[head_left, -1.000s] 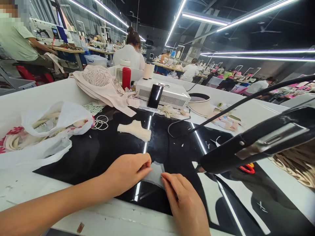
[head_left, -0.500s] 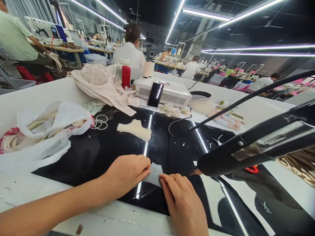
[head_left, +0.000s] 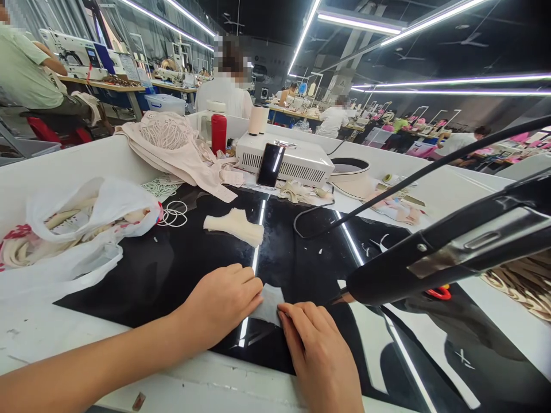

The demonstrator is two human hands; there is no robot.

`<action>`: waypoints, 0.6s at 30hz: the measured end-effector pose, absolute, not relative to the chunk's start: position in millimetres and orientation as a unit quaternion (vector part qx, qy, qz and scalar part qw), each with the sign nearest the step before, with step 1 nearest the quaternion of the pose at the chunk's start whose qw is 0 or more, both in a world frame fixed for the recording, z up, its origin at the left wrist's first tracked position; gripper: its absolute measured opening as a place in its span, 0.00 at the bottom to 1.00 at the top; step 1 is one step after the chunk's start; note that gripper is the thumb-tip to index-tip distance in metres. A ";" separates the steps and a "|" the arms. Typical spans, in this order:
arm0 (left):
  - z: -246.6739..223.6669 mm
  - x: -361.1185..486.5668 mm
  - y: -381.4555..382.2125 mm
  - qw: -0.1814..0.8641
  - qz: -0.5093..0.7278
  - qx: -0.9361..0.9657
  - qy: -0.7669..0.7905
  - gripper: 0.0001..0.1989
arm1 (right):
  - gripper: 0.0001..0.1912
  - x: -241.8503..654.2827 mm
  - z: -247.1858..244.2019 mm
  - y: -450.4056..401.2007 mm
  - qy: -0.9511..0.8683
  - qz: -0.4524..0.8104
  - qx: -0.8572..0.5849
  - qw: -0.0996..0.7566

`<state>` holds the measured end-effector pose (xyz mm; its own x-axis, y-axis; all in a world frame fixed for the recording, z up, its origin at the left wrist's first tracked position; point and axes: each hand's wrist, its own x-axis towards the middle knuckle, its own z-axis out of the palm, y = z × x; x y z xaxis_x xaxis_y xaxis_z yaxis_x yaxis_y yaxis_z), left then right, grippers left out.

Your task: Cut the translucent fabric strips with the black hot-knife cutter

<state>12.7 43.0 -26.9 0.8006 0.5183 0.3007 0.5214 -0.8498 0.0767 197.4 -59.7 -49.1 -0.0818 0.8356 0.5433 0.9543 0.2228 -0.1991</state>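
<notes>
A small pale grey piece of cloth [head_left: 268, 305] lies on the glossy black sheet [head_left: 172, 275] near the front edge. Its left edge is pinched by my left hand [head_left: 224, 301], the fingers curled closed. At its lower right edge my right hand [head_left: 321, 350] has thumb and forefinger pressed together on the cloth. Beyond my hands sits a cream fabric piece [head_left: 235, 226]. To the right, a thick black tool [head_left: 430, 264] on a cable slants down, its tip close above my right hand.
A plastic bag of straps [head_left: 90, 212] lies left, beside white rings [head_left: 174, 213]. Behind are beige garments [head_left: 172, 143], a red bottle [head_left: 218, 133], a phone [head_left: 271, 165] leaning on a white box [head_left: 286, 158], and a visor [head_left: 350, 175]. People sit beyond.
My left hand's fingers have shifted slightly, while the grey cloth stays in place. The seated person at the far left has raised an arm.
</notes>
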 end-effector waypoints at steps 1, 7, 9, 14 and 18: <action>-27.3 13.4 42.0 0.026 -0.170 -0.950 -0.261 0.10 | 0.14 197.0 -49.1 -59.8 -0.727 -0.104 -0.616 0.286; -32.6 20.3 34.0 0.002 -0.253 -0.953 -0.166 0.10 | 0.14 195.7 -49.1 -61.0 -0.722 -0.100 -0.622 0.287; -35.6 22.0 32.4 -0.001 -0.261 -0.954 -0.148 0.10 | 0.14 195.8 -49.2 -60.9 -0.723 -0.103 -0.619 0.287; -42.1 23.1 31.2 0.006 -0.273 -0.952 -0.140 0.13 | 0.14 195.4 -49.7 -60.4 -0.721 -0.107 -0.621 0.289; -44.2 23.0 30.9 0.012 -0.280 -0.950 -0.139 0.13 | 0.14 195.5 -50.0 -60.1 -0.724 -0.112 -0.616 0.289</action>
